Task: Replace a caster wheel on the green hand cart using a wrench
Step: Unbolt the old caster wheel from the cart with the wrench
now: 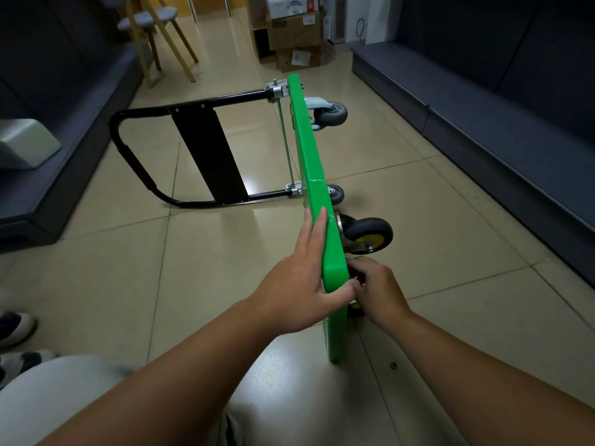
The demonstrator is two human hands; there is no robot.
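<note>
The green cart (309,149) stands on its long edge on the tiled floor (467,317), and its black handle (135,162) is folded out flat to the left, which props the deck upright and turns the underside with the wheels to the right, where it can be reached. The left grip (299,284) lies released and flat against the deck's top face, fingers straight and pointing along the edge, thumb hooked across the near rim; I judge it is there to brace the deck so it does not tip or slide while the other side is worked on. The right grip (378,291) reaches in behind the deck, wrist bent inward and fingers curled tight on a small dark part (355,275) at the near corner's wheel mount. The deck hides most of it, so I cannot tell whether it is a wrench, a bolt or the mount itself. Just below that grip a sliver of a yellow-hubbed wheel (355,309) shows, and a larger black wheel (370,235) with a yellow hub sits just beyond, while two grey wheels (333,114) (336,193) stay at the far end. A small ring-shaped piece (392,365) lies loose on the floor near the deck's near end
</note>
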